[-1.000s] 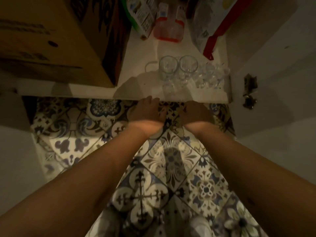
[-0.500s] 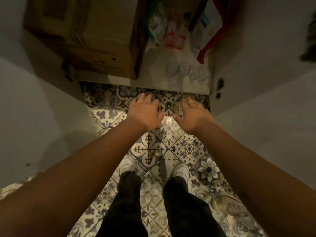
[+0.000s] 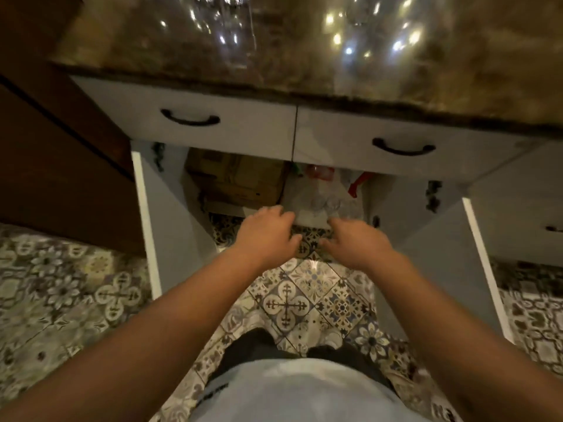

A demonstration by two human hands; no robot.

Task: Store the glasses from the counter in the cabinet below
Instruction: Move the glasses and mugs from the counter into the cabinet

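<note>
Standing at open cabinet [image 3: 170,226], both doors swung wide for access. Left hand [image 3: 268,236] and right hand [image 3: 358,242] empty, fingers loose, mid-frame. Stored glasses [image 3: 330,204] on shelf just above hands; blurred glasses [image 3: 225,28] on counter [image 3: 457,86], top of frame.

The glasses [image 3: 330,204] on the cabinet shelf [image 3: 310,219] are a pale blur; their number cannot be told. The drawers hide the back of the shelf, and only the front of the cardboard box [image 3: 237,181] shows. On the table [image 3: 304,56] the glassware is smeared into streaks and glints, cut off by the top edge. The fingers [image 3: 275,213] of the left hand curl downward, so their tips are hidden.
</note>
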